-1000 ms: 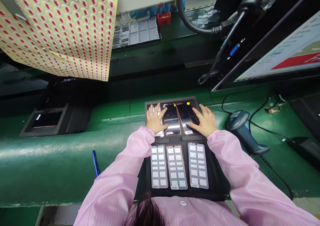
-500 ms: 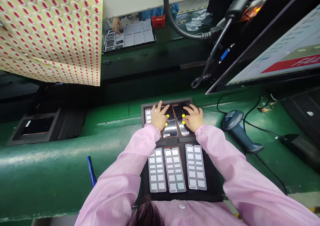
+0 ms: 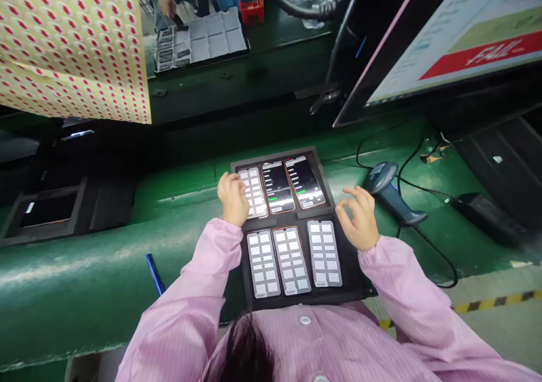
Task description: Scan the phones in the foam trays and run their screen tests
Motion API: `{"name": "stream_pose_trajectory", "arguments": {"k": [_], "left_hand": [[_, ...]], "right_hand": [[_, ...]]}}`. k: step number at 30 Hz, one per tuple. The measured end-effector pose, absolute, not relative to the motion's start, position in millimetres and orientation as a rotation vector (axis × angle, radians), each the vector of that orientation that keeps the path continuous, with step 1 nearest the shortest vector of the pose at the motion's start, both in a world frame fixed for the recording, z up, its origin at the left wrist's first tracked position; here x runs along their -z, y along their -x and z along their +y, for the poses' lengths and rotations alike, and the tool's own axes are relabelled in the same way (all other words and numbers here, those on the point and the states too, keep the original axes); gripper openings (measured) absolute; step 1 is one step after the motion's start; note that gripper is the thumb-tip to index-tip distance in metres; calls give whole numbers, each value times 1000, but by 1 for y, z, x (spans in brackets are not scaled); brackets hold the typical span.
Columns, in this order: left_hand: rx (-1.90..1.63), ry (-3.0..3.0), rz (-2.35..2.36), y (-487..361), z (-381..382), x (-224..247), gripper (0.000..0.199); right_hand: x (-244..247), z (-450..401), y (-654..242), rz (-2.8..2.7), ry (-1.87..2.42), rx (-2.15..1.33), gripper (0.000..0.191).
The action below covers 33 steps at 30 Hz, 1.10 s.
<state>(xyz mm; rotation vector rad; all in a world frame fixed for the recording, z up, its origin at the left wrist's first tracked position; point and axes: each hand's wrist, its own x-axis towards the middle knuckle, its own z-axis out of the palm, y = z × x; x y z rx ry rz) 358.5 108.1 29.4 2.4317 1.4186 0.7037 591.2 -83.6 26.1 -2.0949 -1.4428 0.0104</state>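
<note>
A black foam tray (image 3: 303,213) in front of me holds several smartphones in two rows. In its far row lie a phone with a grid of pale blocks (image 3: 253,192), a dark-screened phone with a green mark (image 3: 278,187) and a similar tilted dark-screened phone (image 3: 305,182). Three grid-screened phones (image 3: 291,260) fill the near row. My left hand (image 3: 234,198) hovers at the tray's left edge beside the far-left phone, fingers loosely bent and holding nothing. Off the tray's right side is my right hand (image 3: 359,217), open, thumb and fingers apart.
A barcode scanner (image 3: 393,193) with its cable lies right of the tray, under a monitor (image 3: 470,55) showing "FAIL". Left are a blue pen (image 3: 155,275) and a phone in a dark holder (image 3: 48,210). An arrow-sticker sheet (image 3: 76,49) hangs upper left. Across, a co-worker's hand (image 3: 166,3) reaches over a divided tray (image 3: 215,35).
Both hands have lifted off the two dark phone screens and moved apart, left and right. The yellow dots on those screens are gone; lines of text and green marks show instead.
</note>
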Motion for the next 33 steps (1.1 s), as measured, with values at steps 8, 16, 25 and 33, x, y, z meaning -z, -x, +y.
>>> {"name": "stream_pose_trajectory", "arguments": {"k": [8,16,25,33], "left_hand": [[-750,-2197,1512,-268,35,34,21],[-569,-2262,1400,-251,11,51,31],[-556,-2284,1414,-252,10,52,34],[-569,-2302,1404,-252,7,51,33]], "right_hand": [[-5,-140,-520,-1602,2399,-308,35],[-11,-112,-518,-1544,2595,-285,38],[-9,-133,-533,-1325,2717,-150,35],[-11,-150,-529,-1295,2742,-148,34]]}}
